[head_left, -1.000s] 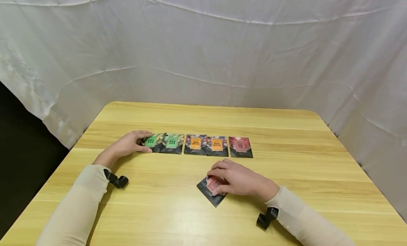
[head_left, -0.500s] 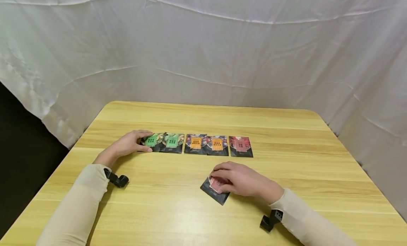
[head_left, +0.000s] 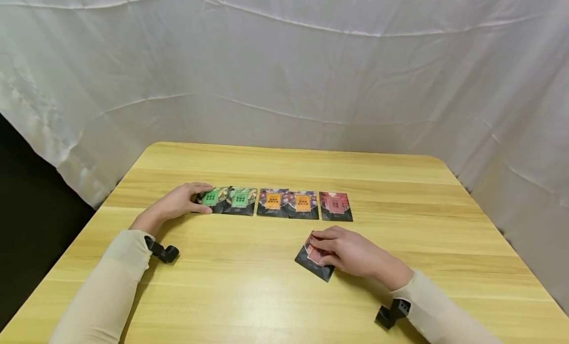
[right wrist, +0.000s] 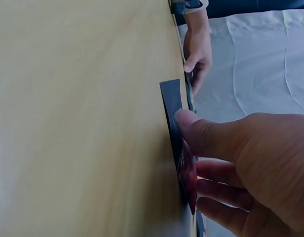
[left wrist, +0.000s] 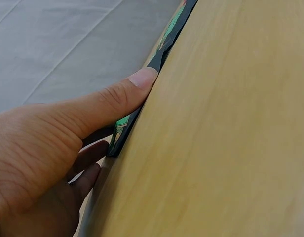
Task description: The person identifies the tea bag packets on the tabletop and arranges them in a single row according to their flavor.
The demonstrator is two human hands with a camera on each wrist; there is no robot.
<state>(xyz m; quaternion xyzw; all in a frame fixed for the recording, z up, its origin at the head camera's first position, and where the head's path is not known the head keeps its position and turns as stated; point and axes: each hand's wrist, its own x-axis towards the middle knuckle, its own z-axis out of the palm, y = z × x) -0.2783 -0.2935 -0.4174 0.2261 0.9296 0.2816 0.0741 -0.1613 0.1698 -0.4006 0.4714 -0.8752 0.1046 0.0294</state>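
Observation:
My right hand (head_left: 355, 255) grips a black-and-red sachet (head_left: 313, 266) between thumb and fingers, angled over the table in front of a row of similar sachets. In the right wrist view, the thumb lies across the near face of the held sachet (right wrist: 171, 94), fingers behind it. At the row's left end, my left hand (head_left: 178, 201) holds a green-labelled sachet (head_left: 218, 198), thumb at its near edge and fingers round its far left side. Beside that lie another green-labelled sachet (head_left: 240, 199), two orange-labelled sachets (head_left: 273, 201) and a red-labelled sachet (head_left: 336, 204).
The sachets lie flat on a light wood-grain table (head_left: 213, 294). A pale cloth curtain (head_left: 284, 77) hangs behind its far edge. A dark area (head_left: 35, 225) shows beyond the left side.
My right hand has moved to the right with the red sachet, rotating it slightly. My left hand and the row of sachets have stayed in place.

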